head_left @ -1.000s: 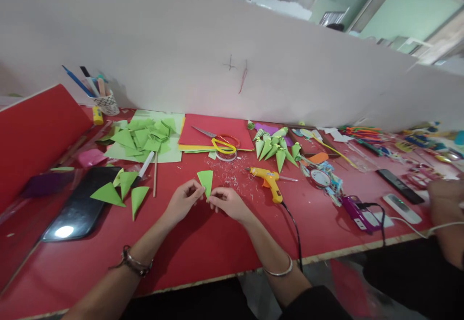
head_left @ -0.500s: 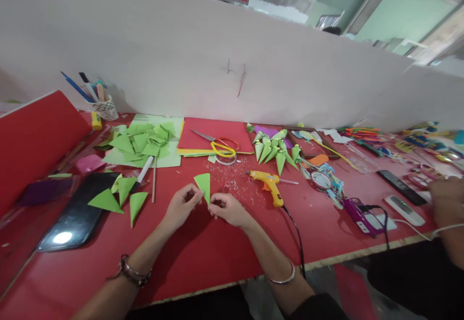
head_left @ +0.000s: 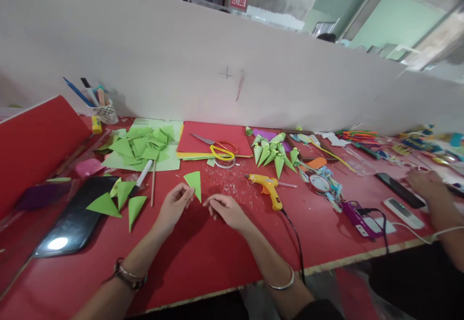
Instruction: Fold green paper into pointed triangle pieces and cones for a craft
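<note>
My left hand pinches a green paper wedge by its left edge, with the narrow tip pointing down toward me. Just right of that tip is my right hand, its fingers loosely bent and apart, holding nothing and not touching the paper. Left of my hands lie several rolled green paper cones, some of them over a dark phone-like slab. A heap of cut green paper pieces is farther back. To the right rests a yellow hot glue gun with a black cord.
Scissors lie on stacked coloured paper. Behind the glue gun sit several finished green cones. A purple power adapter and a remote are at right, near another person's hand. A pen cup stands back left.
The paper wedge has moved left with my left hand, away from my right hand, which touched its tip before. The other person's hand at right has shifted left over the table.
</note>
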### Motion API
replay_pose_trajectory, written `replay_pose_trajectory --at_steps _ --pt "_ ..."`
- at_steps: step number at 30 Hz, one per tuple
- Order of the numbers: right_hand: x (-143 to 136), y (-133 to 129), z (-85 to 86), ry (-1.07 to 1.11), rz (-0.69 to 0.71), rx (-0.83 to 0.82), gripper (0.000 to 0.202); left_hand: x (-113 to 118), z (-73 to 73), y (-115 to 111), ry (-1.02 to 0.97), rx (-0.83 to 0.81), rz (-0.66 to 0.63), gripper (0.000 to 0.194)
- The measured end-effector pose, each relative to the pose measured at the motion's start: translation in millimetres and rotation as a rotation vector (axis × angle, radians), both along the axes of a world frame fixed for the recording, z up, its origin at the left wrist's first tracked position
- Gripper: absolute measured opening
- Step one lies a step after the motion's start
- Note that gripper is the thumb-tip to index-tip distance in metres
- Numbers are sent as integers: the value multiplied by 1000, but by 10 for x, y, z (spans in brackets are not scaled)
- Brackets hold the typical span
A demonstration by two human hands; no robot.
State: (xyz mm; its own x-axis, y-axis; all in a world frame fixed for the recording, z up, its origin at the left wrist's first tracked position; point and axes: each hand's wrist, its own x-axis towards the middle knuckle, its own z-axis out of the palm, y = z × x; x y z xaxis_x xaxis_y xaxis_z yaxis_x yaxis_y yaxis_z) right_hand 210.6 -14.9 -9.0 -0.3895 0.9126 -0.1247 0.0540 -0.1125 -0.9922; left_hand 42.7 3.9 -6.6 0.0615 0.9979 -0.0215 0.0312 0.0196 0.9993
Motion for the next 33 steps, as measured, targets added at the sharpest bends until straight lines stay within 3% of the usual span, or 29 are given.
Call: replay_pose_trajectory --at_steps 8,21,27,33 --pt "-34 -29 9 11 -10 49 18 51 61 -46 -31 -13 -45 28" --pt "-28 -25 -3 -93 -89 130 44 37 52 -68 48 24 -191 32" --pt "-47 -43 -5 72 -60 117 46 56 138 -130 124 51 -331 27" --pt "-61 -37 12 19 -134 157 27 100 134 -157 221 110 -381 26"
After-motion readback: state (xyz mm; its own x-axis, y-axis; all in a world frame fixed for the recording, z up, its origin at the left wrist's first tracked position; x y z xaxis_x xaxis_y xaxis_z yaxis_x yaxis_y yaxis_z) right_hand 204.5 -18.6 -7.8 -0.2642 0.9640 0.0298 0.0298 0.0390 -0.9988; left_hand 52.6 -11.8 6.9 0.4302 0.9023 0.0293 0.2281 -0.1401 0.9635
